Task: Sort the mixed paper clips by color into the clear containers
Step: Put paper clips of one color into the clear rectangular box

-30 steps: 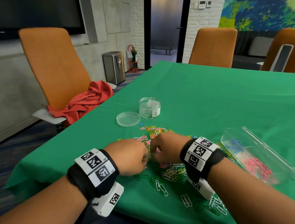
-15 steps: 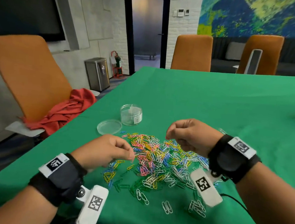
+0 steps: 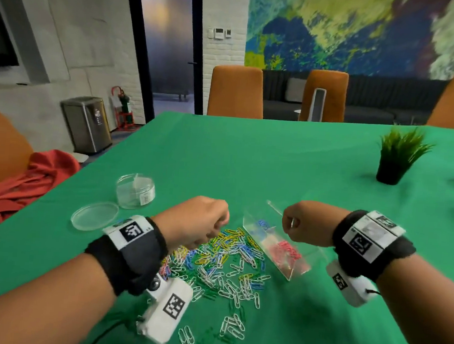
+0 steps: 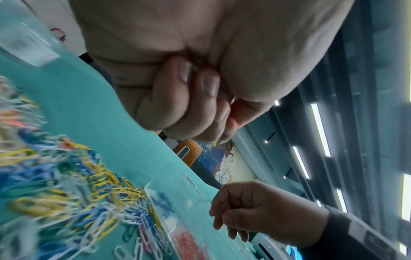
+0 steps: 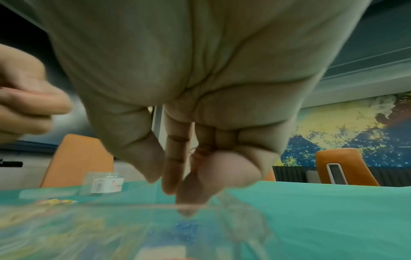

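My right hand [image 3: 305,224] hovers, fingers curled, contents unseen, over the tray [image 3: 288,270]; my left [image 3: 199,223] is fisted; a mistimed drop risks mixing colors.

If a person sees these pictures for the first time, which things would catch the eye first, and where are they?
First the bright heap of mixed paper clips on the green tablecloth, between the two wrists. Just right of it lies a clear rectangular container that holds pink clips near and blue clips far. The left hand and right hand hover curled above the heap and the container; what they hold is not visible.
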The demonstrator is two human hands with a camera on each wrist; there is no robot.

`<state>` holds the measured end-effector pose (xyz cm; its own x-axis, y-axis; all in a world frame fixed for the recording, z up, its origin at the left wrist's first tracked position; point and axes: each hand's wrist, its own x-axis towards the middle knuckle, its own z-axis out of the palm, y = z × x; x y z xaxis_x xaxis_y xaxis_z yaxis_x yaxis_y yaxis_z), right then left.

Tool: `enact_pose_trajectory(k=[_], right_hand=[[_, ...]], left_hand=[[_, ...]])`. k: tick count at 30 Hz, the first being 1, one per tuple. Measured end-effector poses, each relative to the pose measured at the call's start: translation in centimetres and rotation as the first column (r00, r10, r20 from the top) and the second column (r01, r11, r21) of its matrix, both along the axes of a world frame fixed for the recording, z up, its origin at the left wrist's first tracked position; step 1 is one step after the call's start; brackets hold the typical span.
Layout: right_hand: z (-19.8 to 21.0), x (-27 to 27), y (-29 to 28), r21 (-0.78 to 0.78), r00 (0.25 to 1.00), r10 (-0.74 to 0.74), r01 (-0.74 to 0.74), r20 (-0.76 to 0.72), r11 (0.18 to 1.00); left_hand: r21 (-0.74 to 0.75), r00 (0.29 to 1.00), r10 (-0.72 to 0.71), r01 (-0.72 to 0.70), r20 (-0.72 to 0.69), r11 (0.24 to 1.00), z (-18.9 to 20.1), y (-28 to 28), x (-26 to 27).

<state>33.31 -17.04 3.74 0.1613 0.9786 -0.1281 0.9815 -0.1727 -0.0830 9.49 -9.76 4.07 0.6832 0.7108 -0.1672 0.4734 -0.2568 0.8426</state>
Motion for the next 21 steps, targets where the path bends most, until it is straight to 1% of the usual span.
enact_pose_trajectory(k=[1,3,4,5,6,7,9,10,12,13,16,17,19,21], right_hand=[[-0.1,0.0,-0.2,-0.003,1.000,-0.001,0.001,-0.024,1.000],[-0.1,0.0,-0.6,-0.005,0.996,-0.009,0.008,-0.084,1.000],[0.0,0.3,-0.9,0.010,0.994,-0.008,0.009,-0.114,1.000],[0.1,0.6,-1.2,0.028,0.989,-0.003,0.007,-0.146,1.000],[0.1,0.9,-1.5,0.056,0.984,0.008,0.001,-0.176,0.998],[0.0,1.3,-1.9,0.098,0.980,0.024,-0.004,-0.198,0.995],[-0.2,2.0,-2.8,0.222,0.972,0.039,0.013,-0.232,0.975],[-0.4,2.3,-3.3,0.273,0.967,0.036,0.035,-0.252,0.961],[-1.0,3.0,-4.3,0.294,0.957,0.016,0.073,-0.290,0.953],[-1.5,3.2,-4.6,0.272,0.953,0.004,0.082,-0.302,0.959],[-3.0,3.4,-5.2,0.199,0.943,-0.019,0.090,-0.331,0.976],[-3.3,3.3,-5.4,0.193,0.939,-0.026,0.097,-0.342,0.976],[-3.9,3.4,-5.5,0.194,0.930,-0.032,0.110,-0.366,0.975],[-4.1,3.5,-5.5,0.199,0.925,-0.035,0.119,-0.379,0.973]], left_hand=[[0.081,0.998,-0.036,0.039,-0.042,0.996,0.4,0.1,1.4],[0.241,0.982,-0.091,0.129,-0.163,0.962,0.7,0.5,3.9],[0.338,0.967,-0.116,0.189,-0.226,0.922,0.8,0.7,5.1],[0.394,0.952,-0.128,0.234,-0.277,0.889,0.8,0.8,6.3],[0.412,0.941,-0.119,0.250,-0.317,0.876,0.7,0.9,7.4],[0.448,0.918,-0.127,0.300,-0.375,0.842,0.5,0.8,8.3],[0.494,0.887,-0.163,0.384,-0.432,0.780,0.2,0.5,10.2],[0.497,0.866,-0.185,0.428,-0.464,0.755,0.1,0.4,10.9],[0.465,0.831,-0.236,0.491,-0.504,0.736,0.3,-0.1,11.9],[0.448,0.824,-0.260,0.507,-0.504,0.736,0.4,-0.3,12.4],[0.374,0.824,-0.297,0.501,-0.482,0.781,0.2,-0.7,13.1],[0.349,0.813,-0.308,0.510,-0.493,0.786,0.2,-0.8,13.2],[0.322,0.780,-0.328,0.545,-0.532,0.774,0.2,-0.9,13.2],[0.327,0.775,-0.340,0.559,-0.533,0.762,0.4,-0.8,13.0]])
